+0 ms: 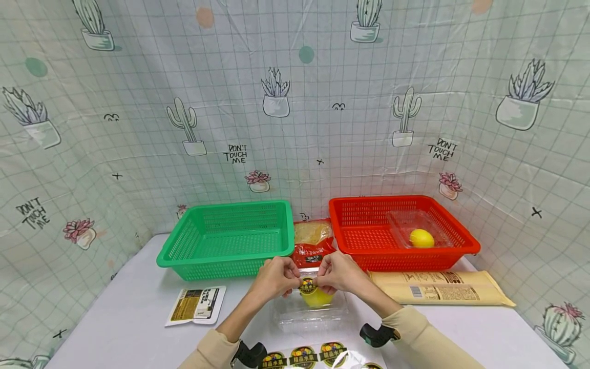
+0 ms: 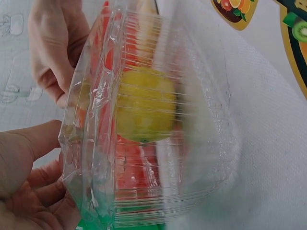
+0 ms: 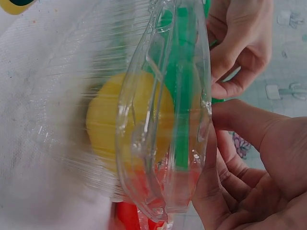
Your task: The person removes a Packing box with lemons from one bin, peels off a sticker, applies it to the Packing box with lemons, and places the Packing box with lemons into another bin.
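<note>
In the head view a round black-and-gold fruit sticker [image 1: 308, 285] lies between the fingertips of both hands, over the lid of a clear plastic box [image 1: 311, 319]. My left hand [image 1: 276, 279] pinches its left edge with thumb and forefinger. My right hand [image 1: 340, 275] pinches the right edge in the same way. Inside the closed box sits a yellow lemon [image 1: 319, 299], seen also through the ribbed wall in the left wrist view. Both wrist views show the fingertips right at the lid; the sticker's face is hidden there.
Behind stand a green basket [image 1: 221, 266] and a red basket [image 1: 392, 260], which holds another clear box [image 1: 400, 225] with a lemon [image 1: 421, 238]. Red packets [image 1: 313, 254] lie between them. A beige package [image 1: 438, 288] lies right, a pouch [image 1: 196, 306] left, a sticker sheet [image 1: 303, 357] in front.
</note>
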The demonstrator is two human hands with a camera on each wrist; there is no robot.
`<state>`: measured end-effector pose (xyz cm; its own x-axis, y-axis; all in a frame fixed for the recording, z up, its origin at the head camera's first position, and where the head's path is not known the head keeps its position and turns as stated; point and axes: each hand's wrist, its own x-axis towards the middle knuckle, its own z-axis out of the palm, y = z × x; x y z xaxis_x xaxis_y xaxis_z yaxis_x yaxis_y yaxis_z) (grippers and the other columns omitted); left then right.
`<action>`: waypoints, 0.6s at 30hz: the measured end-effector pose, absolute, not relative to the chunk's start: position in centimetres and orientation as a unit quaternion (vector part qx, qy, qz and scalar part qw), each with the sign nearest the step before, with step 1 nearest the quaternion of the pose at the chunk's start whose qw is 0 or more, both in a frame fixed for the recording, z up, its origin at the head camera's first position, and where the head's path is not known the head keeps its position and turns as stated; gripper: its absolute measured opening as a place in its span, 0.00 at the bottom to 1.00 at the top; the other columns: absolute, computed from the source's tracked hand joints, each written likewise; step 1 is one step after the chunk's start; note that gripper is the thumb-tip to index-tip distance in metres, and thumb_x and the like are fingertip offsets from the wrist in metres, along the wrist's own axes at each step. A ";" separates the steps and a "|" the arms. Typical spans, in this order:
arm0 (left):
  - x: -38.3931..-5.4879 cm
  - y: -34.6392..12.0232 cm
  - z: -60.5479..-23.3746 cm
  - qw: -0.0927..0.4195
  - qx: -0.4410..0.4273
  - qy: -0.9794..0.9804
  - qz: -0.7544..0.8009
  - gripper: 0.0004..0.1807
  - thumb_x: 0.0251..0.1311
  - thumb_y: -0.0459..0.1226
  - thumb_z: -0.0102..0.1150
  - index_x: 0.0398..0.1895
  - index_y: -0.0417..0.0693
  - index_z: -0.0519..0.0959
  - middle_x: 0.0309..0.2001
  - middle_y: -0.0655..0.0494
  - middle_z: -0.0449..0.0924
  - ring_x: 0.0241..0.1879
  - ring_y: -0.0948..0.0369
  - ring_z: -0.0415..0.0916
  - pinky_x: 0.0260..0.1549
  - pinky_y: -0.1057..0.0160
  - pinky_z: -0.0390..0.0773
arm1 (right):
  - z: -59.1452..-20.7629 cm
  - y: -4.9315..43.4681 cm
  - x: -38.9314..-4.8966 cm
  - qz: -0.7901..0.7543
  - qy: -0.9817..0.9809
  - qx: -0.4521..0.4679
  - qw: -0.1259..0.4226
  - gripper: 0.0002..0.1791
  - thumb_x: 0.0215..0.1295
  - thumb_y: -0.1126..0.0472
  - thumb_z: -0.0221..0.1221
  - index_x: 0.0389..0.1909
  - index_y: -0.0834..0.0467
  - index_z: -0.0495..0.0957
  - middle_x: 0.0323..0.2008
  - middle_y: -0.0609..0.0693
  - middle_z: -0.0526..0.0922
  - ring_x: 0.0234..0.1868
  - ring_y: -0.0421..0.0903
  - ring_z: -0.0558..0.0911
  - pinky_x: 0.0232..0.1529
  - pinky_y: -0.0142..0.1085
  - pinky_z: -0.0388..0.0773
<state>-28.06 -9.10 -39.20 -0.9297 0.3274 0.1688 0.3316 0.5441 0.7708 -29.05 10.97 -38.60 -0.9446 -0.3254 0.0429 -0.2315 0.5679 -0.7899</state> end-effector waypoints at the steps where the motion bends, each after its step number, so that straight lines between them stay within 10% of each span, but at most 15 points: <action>1: -28.1 -9.1 -39.2 0.003 -0.188 -0.880 -0.437 0.04 0.50 0.28 0.66 0.27 0.41 0.79 0.19 0.50 0.82 0.11 0.67 0.71 0.13 0.69 0.73 | -38.6 10.9 -29.0 -0.437 0.884 -0.158 0.054 0.10 0.53 0.67 0.70 0.22 0.63 0.77 0.16 0.51 0.82 0.16 0.40 0.82 0.21 0.35 0.82; 18: -27.4 -8.9 -39.1 0.062 -0.191 -0.917 -0.344 0.09 0.50 0.38 0.73 0.27 0.47 0.80 0.19 0.58 0.80 0.16 0.69 0.69 0.15 0.70 0.67 | -38.4 10.6 -28.8 -0.378 0.910 -0.170 0.013 0.12 0.51 0.63 0.72 0.19 0.57 0.77 0.12 0.46 0.78 0.12 0.39 0.77 0.17 0.31 0.78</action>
